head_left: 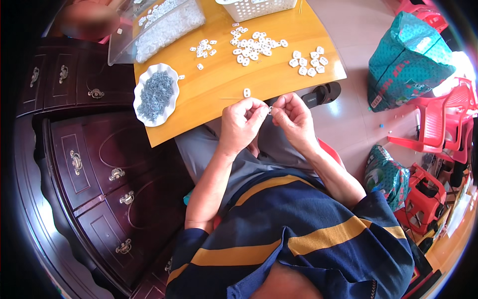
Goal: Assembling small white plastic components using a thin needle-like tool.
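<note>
My left hand (242, 123) and my right hand (295, 121) meet just off the table's near edge, both pinched closed. A small pale ring-like piece (270, 109) shows between their fingertips; its exact kind is too small to tell. A single white two-holed piece (247, 92) lies on the table just beyond my fingers. Next to it, left of centre, a thin needle-like rod (231, 98) rests on the wood. Farther back sit a large cluster of white pieces (245, 52), a smaller cluster (203, 48) and a group of squarish white pieces (312, 63).
A scalloped white dish (174, 86) of small grey-blue clear parts stands at the table's left. Behind it are a clear bin (115, 54) with bagged white pieces and a white basket (259, 9). Dark drawers (107, 164) flank my left; a teal bag (406, 65) and red chairs (432, 124) stand right.
</note>
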`<state>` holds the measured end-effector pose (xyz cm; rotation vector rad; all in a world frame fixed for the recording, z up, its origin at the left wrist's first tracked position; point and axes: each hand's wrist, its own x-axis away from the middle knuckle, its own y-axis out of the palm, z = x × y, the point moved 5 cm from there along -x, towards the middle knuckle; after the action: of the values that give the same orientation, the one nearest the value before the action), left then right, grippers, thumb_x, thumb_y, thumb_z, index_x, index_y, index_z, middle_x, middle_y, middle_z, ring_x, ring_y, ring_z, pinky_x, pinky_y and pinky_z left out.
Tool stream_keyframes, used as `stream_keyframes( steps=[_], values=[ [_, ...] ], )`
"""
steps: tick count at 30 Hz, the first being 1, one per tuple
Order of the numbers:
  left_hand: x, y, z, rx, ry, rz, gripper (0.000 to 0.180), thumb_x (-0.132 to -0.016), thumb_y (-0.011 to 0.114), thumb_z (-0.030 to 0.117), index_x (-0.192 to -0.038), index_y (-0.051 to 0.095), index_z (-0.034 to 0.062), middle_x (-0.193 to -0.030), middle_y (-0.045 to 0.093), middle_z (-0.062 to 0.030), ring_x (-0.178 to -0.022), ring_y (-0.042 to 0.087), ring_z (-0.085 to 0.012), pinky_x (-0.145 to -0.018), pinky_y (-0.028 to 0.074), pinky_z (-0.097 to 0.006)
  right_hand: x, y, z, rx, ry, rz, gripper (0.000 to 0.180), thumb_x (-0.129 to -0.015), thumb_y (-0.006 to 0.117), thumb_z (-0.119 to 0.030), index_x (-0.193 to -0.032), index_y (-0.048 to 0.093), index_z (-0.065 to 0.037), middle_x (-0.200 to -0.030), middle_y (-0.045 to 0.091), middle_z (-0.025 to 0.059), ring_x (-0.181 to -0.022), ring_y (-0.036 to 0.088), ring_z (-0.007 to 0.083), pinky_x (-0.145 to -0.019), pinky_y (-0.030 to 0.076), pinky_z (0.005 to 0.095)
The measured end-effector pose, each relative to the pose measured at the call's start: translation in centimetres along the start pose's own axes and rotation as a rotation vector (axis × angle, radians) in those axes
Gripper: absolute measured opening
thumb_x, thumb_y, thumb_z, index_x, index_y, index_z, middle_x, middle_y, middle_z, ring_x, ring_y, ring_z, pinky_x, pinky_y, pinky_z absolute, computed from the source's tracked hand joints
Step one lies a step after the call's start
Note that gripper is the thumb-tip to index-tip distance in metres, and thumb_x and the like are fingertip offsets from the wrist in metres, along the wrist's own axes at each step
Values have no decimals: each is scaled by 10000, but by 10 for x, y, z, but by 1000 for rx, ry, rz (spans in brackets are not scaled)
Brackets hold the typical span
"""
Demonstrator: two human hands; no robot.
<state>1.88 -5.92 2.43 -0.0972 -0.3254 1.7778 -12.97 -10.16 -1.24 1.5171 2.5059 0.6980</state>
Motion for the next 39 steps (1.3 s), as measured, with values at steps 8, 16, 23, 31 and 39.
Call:
stream_keyframes(
  steps=[8,16,23,31,39],
  values=[
    [-10,-32,8,-238,114,273,315,-846,813,113,-1119,691,14,-866,700,-86,-702,669,-167,-663,537,-285,-5,-9,-13,-58,-14,115,129,-1010,628,-53,-1122,566,-59,-946,604,-7,-789,567,71,-730,475,217],
    [-17,-22,11,-737,342,296,246,-836,779,154,-1049,700,59,-958,670,-107,-889,678,-338,-752,546,-433,-5,-12,-12,-58,0,132,133,-1007,636,-58,-1124,571,-57,-943,615,-1,-779,565,71,-723,473,212],
    [-29,-20,7,-700,334,220,178,-844,751,113,-1000,678,65,-932,656,-105,-883,657,-338,-754,530,-445,-6,-12,-9,-50,18,129,128,-1012,629,-61,-1128,572,-57,-941,615,0,-778,565,70,-716,473,213],
    [-38,-17,14,-740,293,149,198,-850,746,99,-940,575,59,-892,650,-111,-867,655,-341,-745,525,-464,-5,-11,-12,-47,27,127,123,-1016,622,-64,-1127,569,-55,-938,612,4,-780,568,73,-716,477,216],
    [-33,-9,23,-611,327,96,150,-877,702,66,-928,562,48,-781,653,-128,-746,670,-340,-667,533,-447,-6,-16,-9,-74,16,178,132,-1011,628,-73,-1130,574,-61,-926,622,6,-772,581,81,-715,481,220]
  ],
)
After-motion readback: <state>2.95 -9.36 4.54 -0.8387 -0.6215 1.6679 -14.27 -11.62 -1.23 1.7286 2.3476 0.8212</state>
